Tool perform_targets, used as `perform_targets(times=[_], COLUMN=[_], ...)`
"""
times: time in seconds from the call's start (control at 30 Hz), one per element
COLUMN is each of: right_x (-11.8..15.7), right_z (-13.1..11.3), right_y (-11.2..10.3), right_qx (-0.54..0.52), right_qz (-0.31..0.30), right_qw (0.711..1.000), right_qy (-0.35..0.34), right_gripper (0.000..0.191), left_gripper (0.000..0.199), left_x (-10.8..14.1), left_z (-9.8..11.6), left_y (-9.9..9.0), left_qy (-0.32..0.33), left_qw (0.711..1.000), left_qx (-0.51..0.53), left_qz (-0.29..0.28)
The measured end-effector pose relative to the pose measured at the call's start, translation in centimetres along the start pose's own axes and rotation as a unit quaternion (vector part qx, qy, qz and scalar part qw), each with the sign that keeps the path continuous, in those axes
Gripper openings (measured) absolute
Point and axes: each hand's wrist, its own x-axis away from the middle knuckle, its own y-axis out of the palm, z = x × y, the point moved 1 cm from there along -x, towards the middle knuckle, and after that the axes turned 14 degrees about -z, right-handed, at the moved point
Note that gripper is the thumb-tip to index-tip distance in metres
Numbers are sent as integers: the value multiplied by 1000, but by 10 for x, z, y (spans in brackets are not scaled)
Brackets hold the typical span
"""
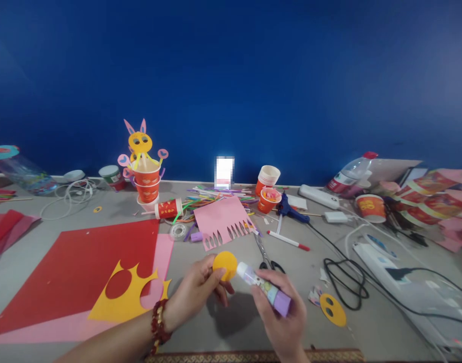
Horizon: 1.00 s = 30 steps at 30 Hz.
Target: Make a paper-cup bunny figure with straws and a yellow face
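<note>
My left hand (pixel 195 287), a beaded bracelet at its wrist, pinches a yellow paper disc (pixel 225 265) near the middle of the view. In my right hand (pixel 282 312) is a glue stick (pixel 267 287) with a purple base and a patterned barrel. Its white end points at the disc's right edge; whether the two touch I cannot tell. Just beyond the hands lie a pair of scissors (pixel 267 254) and a pink sheet (pixel 225 219) with a row of leaf-shaped cutouts. A purple cap (pixel 196 237) rests by that sheet.
To the left, cut yellow paper (pixel 132 297) overlaps a red sheet (pixel 83 267). Stacked red cups (pixel 147 189) carry a yellow bunny figure (pixel 140 142) behind. A blue glue gun (pixel 291 209) trails a black cable (pixel 346 282) at right. Another yellow face (pixel 333 310) lies at lower right.
</note>
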Motion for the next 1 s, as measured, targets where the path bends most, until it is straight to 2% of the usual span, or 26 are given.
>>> perform_targets(times=[0.17, 0.27, 0.33, 0.43, 0.5, 0.53, 0.6, 0.67, 0.73, 0.9, 1.0], right_x=[-8, -8, -4, 8, 14, 17, 20, 22, 23, 25, 22], right_z=[-5, -5, -3, -3, -4, -5, -6, -4, -2, 4, 4], right_y=[11, 13, 11, 2, -5, -7, -9, -8, -4, 9, 14], right_qx=[60, 62, 56, 22, 2, -1, -1, 6, 26, 82, 73], right_qz=[-20, -14, 2, 31, 19, 2, -19, -4, 6, 42, 39], right_qw=[997, 997, 997, 994, 991, 992, 993, 991, 989, 991, 994], right_qy=[-41, -46, -50, -105, -132, -127, -113, -132, -147, -101, -76], right_gripper=[19, 20, 22, 27, 31, 33, 37, 39, 39, 37, 31], left_gripper=[32, 29, 26, 37, 46, 48, 53, 55, 55, 36, 28], left_x=[3, 7, 10, 13, 14, 14, 15, 15, 15, 13, 12], left_z=[2, 4, 5, 5, 7, 8, 10, 12, 12, 9, 9], left_y=[3, 1, -4, -14, -19, -21, -23, -23, -22, -16, -12], left_qy=[32, 56, 88, 154, 183, 189, 203, 215, 223, 175, 119], left_qw=[995, 976, 935, 823, 760, 743, 726, 725, 743, 851, 897], left_qx=[-94, -209, -343, -545, -621, -639, -654, -651, -627, -490, -419], left_qz=[1, 15, 29, 50, 58, 60, 63, 68, 72, 75, 69])
